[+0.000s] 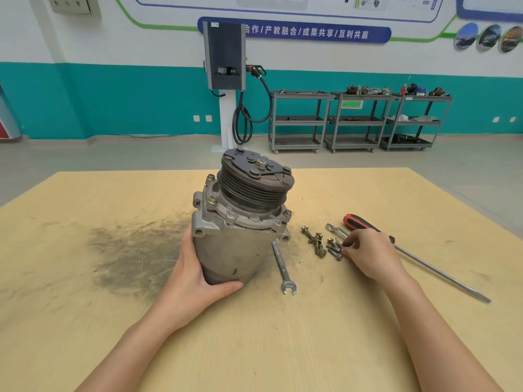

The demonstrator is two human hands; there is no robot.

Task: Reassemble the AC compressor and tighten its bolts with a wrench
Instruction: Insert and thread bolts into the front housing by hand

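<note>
The grey AC compressor stands upright on the wooden table, its dark ribbed pulley on top. My left hand grips its lower body from the left. Several loose bolts lie just right of the compressor. My right hand reaches into that pile, and its fingertips pinch one small bolt. A combination wrench lies flat by the compressor's right base, open jaw toward me. A second wrench lies past the bolts, its ring end showing, the rest under my right hand.
A long flat screwdriver with a red-black handle lies diagonally at the right, partly under my right hand. A dark grease smear marks the table left of the compressor. Grey tool carts and a charging post stand by the far wall.
</note>
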